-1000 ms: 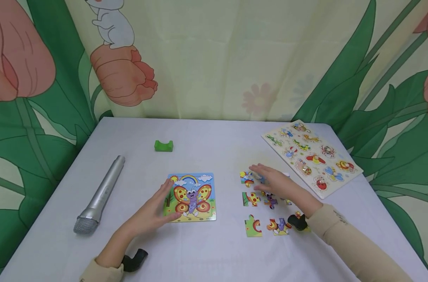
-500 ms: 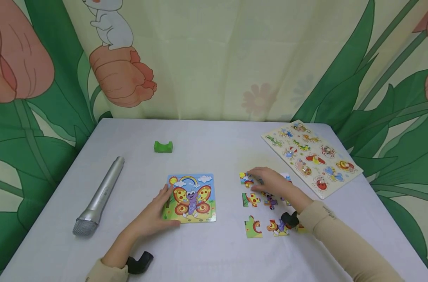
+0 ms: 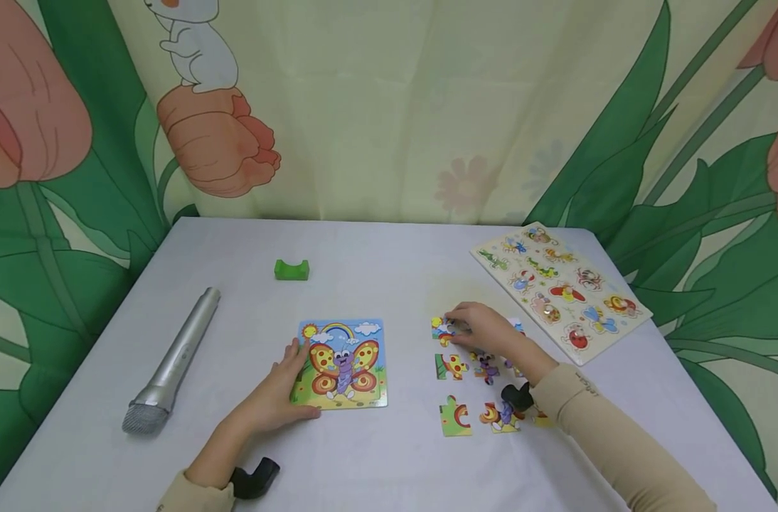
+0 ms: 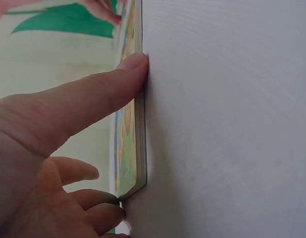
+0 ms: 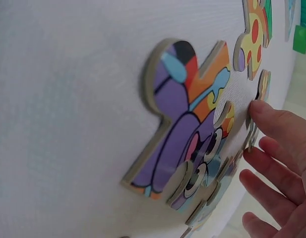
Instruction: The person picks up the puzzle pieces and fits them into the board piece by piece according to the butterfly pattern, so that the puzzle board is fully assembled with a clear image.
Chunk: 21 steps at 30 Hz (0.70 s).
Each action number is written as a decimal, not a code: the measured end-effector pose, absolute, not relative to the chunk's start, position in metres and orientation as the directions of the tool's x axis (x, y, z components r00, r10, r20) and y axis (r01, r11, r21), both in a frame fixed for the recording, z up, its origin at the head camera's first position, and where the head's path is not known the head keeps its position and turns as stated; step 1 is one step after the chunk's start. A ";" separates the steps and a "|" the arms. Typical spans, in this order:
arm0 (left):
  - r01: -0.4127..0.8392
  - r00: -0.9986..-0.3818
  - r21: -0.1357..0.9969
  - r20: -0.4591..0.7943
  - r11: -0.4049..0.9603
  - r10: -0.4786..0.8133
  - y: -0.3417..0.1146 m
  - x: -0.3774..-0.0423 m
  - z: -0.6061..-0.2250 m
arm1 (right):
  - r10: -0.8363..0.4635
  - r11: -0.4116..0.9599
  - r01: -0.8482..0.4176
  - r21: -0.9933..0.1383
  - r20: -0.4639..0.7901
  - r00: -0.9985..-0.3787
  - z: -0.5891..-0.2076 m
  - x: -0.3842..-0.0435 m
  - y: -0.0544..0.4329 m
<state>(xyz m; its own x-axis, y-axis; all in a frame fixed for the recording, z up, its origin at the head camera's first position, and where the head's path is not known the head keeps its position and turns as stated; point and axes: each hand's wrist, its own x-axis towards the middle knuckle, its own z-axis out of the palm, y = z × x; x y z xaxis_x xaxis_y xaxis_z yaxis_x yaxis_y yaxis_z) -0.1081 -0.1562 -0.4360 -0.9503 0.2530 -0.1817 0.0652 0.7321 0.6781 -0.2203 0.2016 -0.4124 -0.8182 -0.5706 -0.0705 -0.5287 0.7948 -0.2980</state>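
My left hand (image 3: 270,395) rests at the lower left corner of a square butterfly puzzle board (image 3: 347,366), its thumb along the near edge and its fingers at the left edge. In the left wrist view the thumb (image 4: 110,89) lies extended against the board's side, with a fingertip at its corner. My right hand (image 3: 488,331) reaches over the loose jigsaw pieces. Its thumb and forefinger pinch the upper left puzzle piece (image 3: 437,328), which has a sun on it. The purple butterfly-face piece (image 5: 177,109) lies close by, large in the right wrist view.
Other pieces, such as the green corner piece (image 3: 451,418), lie in rows. A peg puzzle board with insects (image 3: 558,291) lies at the back right. A silver microphone (image 3: 174,359) is at the left, and a green arched block (image 3: 291,270) stands farther back.
My right hand has lowered and moved slightly left, its fingers closing round the upper left piece. My left hand has come down to the board's edge, uncovering more of its picture.
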 end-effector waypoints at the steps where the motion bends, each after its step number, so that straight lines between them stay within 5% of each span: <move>1: 0.063 -0.950 0.677 -0.184 0.733 0.251 -0.156 -0.108 -0.436 | -0.571 0.795 -0.530 -0.296 -0.070 -0.818 -0.412 -0.220 0.201; 21: 0.082 -0.952 0.672 -0.166 0.736 0.258 -0.147 -0.123 -0.435 | -0.624 0.738 -0.589 -0.329 0.001 -0.781 -0.409 -0.218 0.183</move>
